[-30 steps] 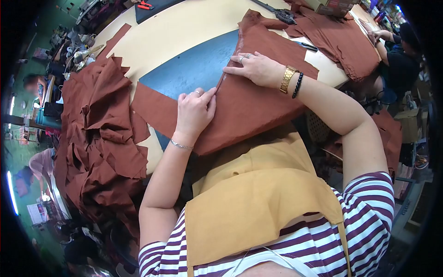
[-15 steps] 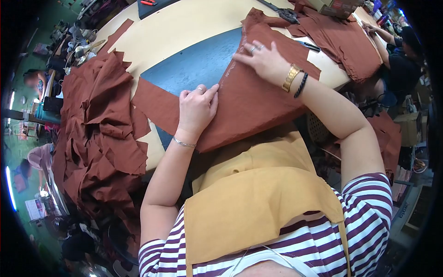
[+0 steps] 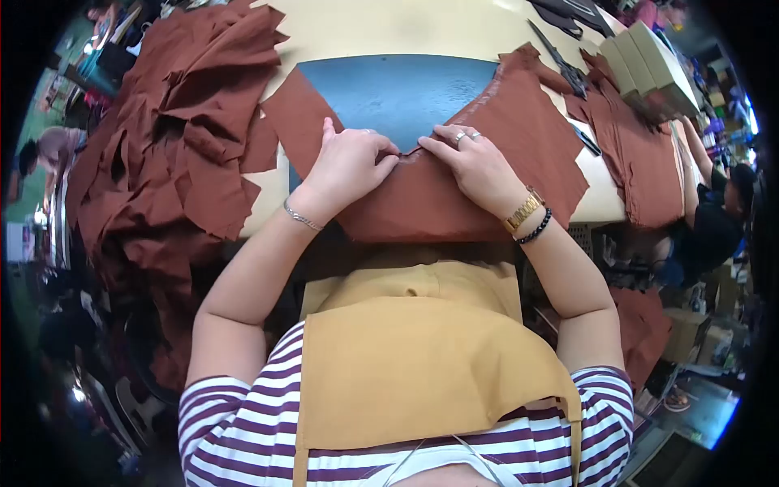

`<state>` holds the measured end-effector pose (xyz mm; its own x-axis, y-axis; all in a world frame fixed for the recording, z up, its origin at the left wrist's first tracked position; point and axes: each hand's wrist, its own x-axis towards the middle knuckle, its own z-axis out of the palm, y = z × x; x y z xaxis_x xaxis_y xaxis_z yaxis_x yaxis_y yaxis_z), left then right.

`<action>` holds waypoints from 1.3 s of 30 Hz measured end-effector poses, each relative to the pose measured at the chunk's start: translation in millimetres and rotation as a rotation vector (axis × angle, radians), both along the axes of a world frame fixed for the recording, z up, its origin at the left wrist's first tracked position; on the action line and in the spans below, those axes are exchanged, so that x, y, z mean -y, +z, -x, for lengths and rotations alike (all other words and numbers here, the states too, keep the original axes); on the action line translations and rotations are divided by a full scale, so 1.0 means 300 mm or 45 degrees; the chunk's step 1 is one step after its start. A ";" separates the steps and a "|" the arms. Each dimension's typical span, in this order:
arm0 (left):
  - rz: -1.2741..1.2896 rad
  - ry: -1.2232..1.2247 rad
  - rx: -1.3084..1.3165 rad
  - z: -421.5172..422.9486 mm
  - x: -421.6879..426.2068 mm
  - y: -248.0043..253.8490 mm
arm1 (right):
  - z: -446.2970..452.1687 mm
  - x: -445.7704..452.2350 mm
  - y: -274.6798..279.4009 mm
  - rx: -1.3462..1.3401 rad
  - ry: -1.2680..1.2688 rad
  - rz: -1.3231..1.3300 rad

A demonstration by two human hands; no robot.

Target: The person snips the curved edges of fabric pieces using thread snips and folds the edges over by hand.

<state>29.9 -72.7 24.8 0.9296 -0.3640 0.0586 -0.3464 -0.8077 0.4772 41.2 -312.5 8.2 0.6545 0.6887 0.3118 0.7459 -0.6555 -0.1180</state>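
A reddish-brown fabric piece lies in front of me, partly over a dark blue board. Its upper edge dips into a V at the middle, with a narrow folded strip running up the right side. My left hand pinches this edge just left of the dip, thumb and fingers together. Close by on the right, my right hand pinches the same edge with thumb and forefinger. A small gap separates the two hands.
Crumpled brown fabric is heaped at left. To the right are large scissors, a dark pen-like tool, stacked brown fabric and cardboard boxes. Another person works at the right edge of the pale table.
My right hand has come down from the fabric's upper right edge to beside my left hand. Both now pinch the edge at the dip. My view has turned and shifted.
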 end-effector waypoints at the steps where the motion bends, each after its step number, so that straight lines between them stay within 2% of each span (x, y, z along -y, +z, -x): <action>1: -0.007 -0.024 0.029 -0.001 -0.006 -0.007 | 0.003 0.001 0.003 0.026 0.017 0.022; 5: -0.074 -0.177 0.167 0.001 -0.032 -0.009 | 0.008 0.001 0.002 0.151 0.048 0.102; 8: -0.094 -0.264 0.329 0.001 -0.055 -0.031 | 0.020 -0.027 0.004 -0.008 0.074 0.045; 11: -0.135 -0.284 0.331 -0.001 -0.070 -0.035 | 0.043 -0.041 0.014 0.093 0.028 0.200; 14: -0.214 -0.313 0.283 -0.008 -0.082 -0.016 | 0.043 -0.052 0.022 0.154 0.068 0.157; 17: -0.261 -0.327 0.267 -0.011 -0.092 -0.008 | 0.049 -0.069 0.003 -0.020 0.089 0.070; 19: -0.237 -0.340 0.239 -0.022 -0.104 -0.005 | 0.067 -0.078 0.016 0.006 0.060 0.111; 28: -0.378 -0.374 0.366 -0.025 -0.147 0.017 | 0.077 -0.095 0.027 0.002 0.045 0.183; 31: -0.341 -0.410 0.502 -0.028 -0.164 -0.008 | 0.077 -0.102 0.040 -0.019 0.042 0.225; 39: -0.315 -0.359 0.558 -0.041 -0.204 -0.037 | 0.074 -0.124 0.049 -0.005 0.021 0.291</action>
<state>42.2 -11.4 13.6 0.7026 -0.6461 0.2981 -0.6872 -0.7248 0.0489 19.0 -275.4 22.8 0.6438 0.7516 0.1438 0.7564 -0.6535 0.0293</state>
